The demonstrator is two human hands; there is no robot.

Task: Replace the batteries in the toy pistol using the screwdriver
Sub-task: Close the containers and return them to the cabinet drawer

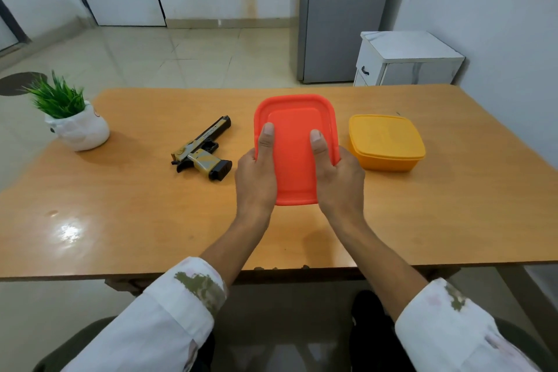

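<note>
The toy pistol point(202, 148) is seen lying on its side on the counter point(120, 205), left of the frame's centre, with its barrel pointed toward the upper right and its grip toward the lower right. It is touched by neither hand. No compartment on it appears to have been opened, though no cover or screw can be made out at this size. No screwdriver and no batteries are visible anywhere. Just right of the pistol, at the centre of the frame, a red container point(296, 142) is gripped from both sides: the left hand point(256, 172) is wrapped round its left edge and the right hand point(338, 172) round its right edge, with both thumbs point(267, 136) laid flat on its top and the other fingers hidden beneath. Whether it is raised off the counter cannot be told for certain. A yellow container point(386, 142), closed by its lid, is set further right, near but apart. The task is therefore judged to be at its very start: the tool and batteries are presumably to be fetched from the containers, and unscrewing, swapping and closing are all left. A potted plant point(72, 118) stands at the far left.
</note>
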